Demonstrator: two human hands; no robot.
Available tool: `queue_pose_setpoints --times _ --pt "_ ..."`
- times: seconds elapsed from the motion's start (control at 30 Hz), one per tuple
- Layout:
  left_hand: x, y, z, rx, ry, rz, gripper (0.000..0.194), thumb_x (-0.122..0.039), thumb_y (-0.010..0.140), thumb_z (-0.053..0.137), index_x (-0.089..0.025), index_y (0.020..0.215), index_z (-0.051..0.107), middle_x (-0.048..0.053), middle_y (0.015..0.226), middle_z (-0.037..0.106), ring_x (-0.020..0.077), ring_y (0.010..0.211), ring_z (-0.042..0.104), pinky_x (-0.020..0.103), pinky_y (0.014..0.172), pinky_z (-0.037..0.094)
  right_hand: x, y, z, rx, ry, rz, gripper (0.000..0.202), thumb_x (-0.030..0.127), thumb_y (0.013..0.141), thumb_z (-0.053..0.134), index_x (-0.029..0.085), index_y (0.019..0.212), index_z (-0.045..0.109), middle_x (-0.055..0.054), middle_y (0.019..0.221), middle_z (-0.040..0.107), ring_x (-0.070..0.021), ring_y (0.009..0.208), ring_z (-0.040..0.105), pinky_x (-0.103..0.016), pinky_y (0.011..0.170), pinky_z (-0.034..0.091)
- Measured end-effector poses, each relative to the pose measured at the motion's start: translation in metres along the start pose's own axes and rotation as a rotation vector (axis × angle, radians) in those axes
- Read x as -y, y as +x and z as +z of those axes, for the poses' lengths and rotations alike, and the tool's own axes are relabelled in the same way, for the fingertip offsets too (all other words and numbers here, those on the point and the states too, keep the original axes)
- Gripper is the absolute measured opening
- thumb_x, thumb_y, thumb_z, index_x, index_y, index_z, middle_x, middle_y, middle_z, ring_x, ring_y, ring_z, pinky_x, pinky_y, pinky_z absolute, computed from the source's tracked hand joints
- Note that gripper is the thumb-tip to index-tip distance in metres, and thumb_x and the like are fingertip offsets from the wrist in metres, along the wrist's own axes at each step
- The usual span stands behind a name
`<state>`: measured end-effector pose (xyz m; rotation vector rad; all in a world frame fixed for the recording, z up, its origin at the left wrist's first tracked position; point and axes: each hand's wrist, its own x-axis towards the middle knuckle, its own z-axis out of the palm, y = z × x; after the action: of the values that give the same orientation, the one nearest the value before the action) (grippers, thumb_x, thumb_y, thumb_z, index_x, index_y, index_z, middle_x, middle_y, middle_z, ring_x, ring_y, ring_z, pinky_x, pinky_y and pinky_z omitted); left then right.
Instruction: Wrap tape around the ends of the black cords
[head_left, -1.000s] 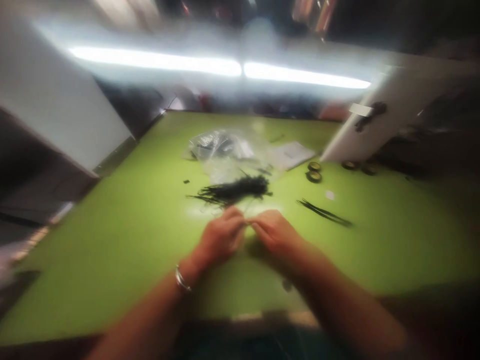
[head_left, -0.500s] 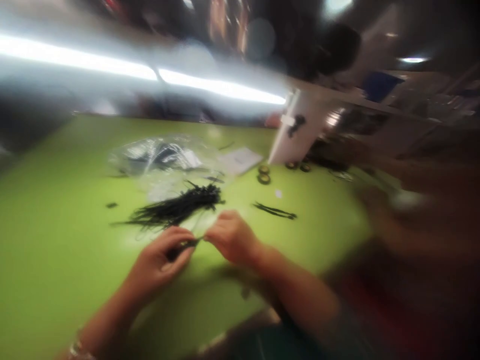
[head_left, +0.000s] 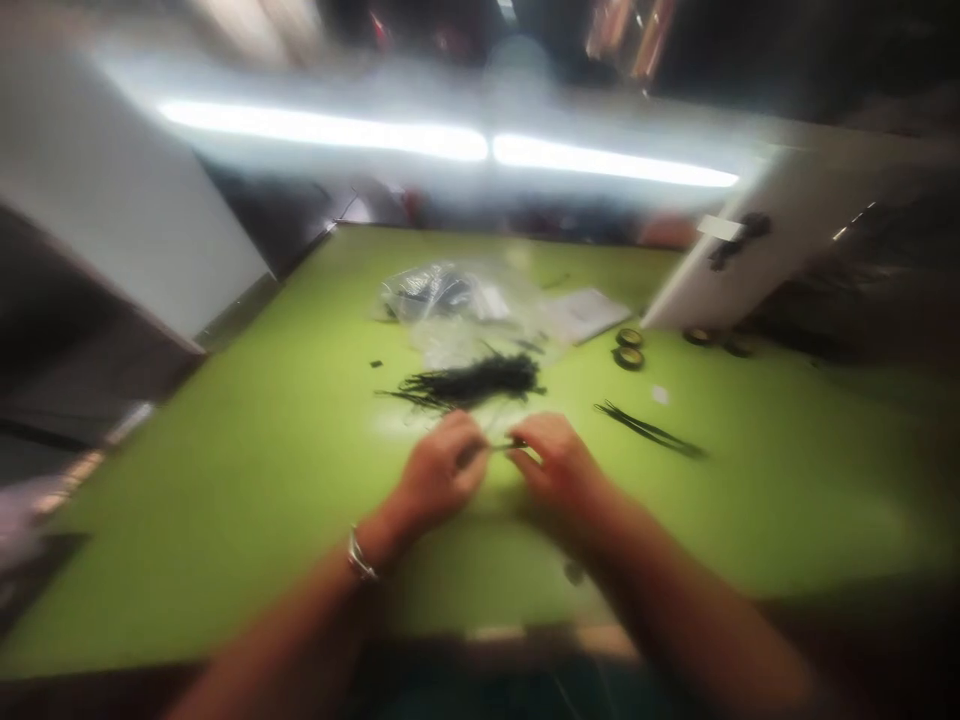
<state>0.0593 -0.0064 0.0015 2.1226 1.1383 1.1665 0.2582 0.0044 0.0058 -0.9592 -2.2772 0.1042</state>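
Observation:
Over the front middle of the green table (head_left: 285, 500), my left hand (head_left: 442, 465) and my right hand (head_left: 559, 460) are close together with fingers pinched. A thin black cable (head_left: 501, 447) spans the small gap between them, and both hands grip it. Its ends are hidden in the fingers, and blur hides finer detail. Just beyond my fingers lies a bundle of similar black cables (head_left: 480, 380). To the right of my right hand, a few loose black cables (head_left: 649, 430) lie side by side on the table.
Behind the bundle rests a clear plastic bag (head_left: 442, 290) with dark contents, beside a white paper (head_left: 589, 315). Rolls of black tape (head_left: 628, 356) sit near an upright white panel (head_left: 712, 275). Another panel (head_left: 150, 200) stands at left. A small black piece (head_left: 376, 364) lies left of the bundle.
The view has swung left, so the table's things appear farther right. My hands stay close together on the cable; the dark piece that showed in my left hand now shows at my right fingertips.

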Motion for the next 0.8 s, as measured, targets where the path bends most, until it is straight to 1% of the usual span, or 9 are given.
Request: queue_pose_setpoints --times 0.07,0.13,0.17,0.23,0.33,0.47,0.6,0.7,0.8 --pt "0.002 -0.002 0.002 0.026 0.068 0.072 0.007 -0.014 0.083 0.055 -0.017 0.082 0.061 0.006 0.084 0.056 0.0168 0.077 0.053 0.030 0.070 0.045 0.001 0.001 -0.001 0.116 0.099 0.061 0.011 0.023 0.093 0.052 0.018 0.096 0.062 -0.005 0.087 0.067 -0.0165 0.079 0.057 -0.030 0.074 0.041" --pt "0.002 -0.003 0.004 0.044 0.100 0.110 0.009 -0.013 0.084 0.054 -0.017 0.086 0.062 0.006 0.086 0.057 0.0171 0.079 0.054 0.030 0.070 0.046 0.002 0.001 -0.003 0.236 0.140 0.120 0.015 0.021 0.094 0.050 0.018 0.084 0.061 -0.002 0.078 0.065 -0.0138 0.070 0.056 -0.026 0.067 0.040" --pt "0.002 -0.003 0.004 0.044 0.091 0.118 0.009 -0.013 0.084 0.055 -0.017 0.088 0.063 0.007 0.088 0.057 0.0174 0.081 0.054 0.030 0.072 0.046 0.002 0.001 -0.004 0.262 0.144 0.139 0.019 0.020 0.093 0.050 0.018 0.077 0.060 0.000 0.073 0.064 -0.0128 0.065 0.054 -0.025 0.063 0.039" --pt "0.002 -0.001 0.004 0.033 0.032 0.091 0.015 -0.015 0.083 0.058 -0.017 0.097 0.064 0.008 0.094 0.058 0.0178 0.086 0.056 0.031 0.076 0.047 0.001 0.000 -0.005 0.213 0.121 0.130 0.019 0.020 0.092 0.053 0.018 0.074 0.059 0.000 0.069 0.061 -0.0124 0.063 0.051 -0.025 0.062 0.037" --pt "0.001 0.003 -0.001 0.058 -0.083 -0.064 0.029 -0.018 0.079 0.065 -0.018 0.107 0.065 0.007 0.099 0.060 0.0166 0.082 0.057 0.030 0.074 0.049 -0.004 0.000 -0.007 0.052 -0.031 -0.002 0.018 0.023 0.092 0.054 0.018 0.077 0.063 -0.001 0.066 0.059 -0.0145 0.065 0.048 -0.027 0.064 0.035" --pt "0.001 0.009 -0.010 0.165 -0.265 -0.276 0.017 -0.022 0.077 0.067 -0.017 0.092 0.071 0.007 0.091 0.066 0.0172 0.080 0.060 0.029 0.074 0.049 -0.007 0.000 -0.010 -0.074 -0.268 -0.136 0.019 0.023 0.093 0.054 0.018 0.078 0.065 -0.001 0.060 0.054 -0.0158 0.063 0.042 -0.030 0.066 0.032" --pt "0.000 0.009 -0.012 0.181 -0.355 -0.409 0.017 -0.026 0.077 0.066 -0.015 0.089 0.071 0.005 0.083 0.066 0.0157 0.073 0.059 0.027 0.066 0.046 -0.005 -0.001 -0.006 -0.128 -0.322 -0.164 0.014 0.022 0.091 0.057 0.018 0.080 0.064 -0.001 0.060 0.054 -0.0159 0.065 0.040 -0.031 0.067 0.032" --pt "0.000 0.007 -0.008 0.133 -0.256 -0.401 0.017 -0.031 0.080 0.064 -0.015 0.081 0.069 0.002 0.074 0.063 0.0138 0.067 0.055 0.026 0.063 0.044 -0.002 -0.002 -0.001 -0.153 -0.340 -0.164 0.015 0.020 0.091 0.056 0.018 0.079 0.064 -0.001 0.059 0.052 -0.0160 0.064 0.039 -0.031 0.067 0.031" --pt "0.000 0.004 -0.004 0.085 -0.149 -0.306 0.015 -0.030 0.081 0.062 -0.016 0.076 0.067 0.002 0.076 0.063 0.0146 0.071 0.056 0.027 0.067 0.044 0.002 -0.001 0.001 -0.138 -0.332 -0.160 0.020 0.016 0.091 0.052 0.018 0.075 0.062 0.000 0.058 0.052 -0.0158 0.064 0.040 -0.031 0.067 0.031"
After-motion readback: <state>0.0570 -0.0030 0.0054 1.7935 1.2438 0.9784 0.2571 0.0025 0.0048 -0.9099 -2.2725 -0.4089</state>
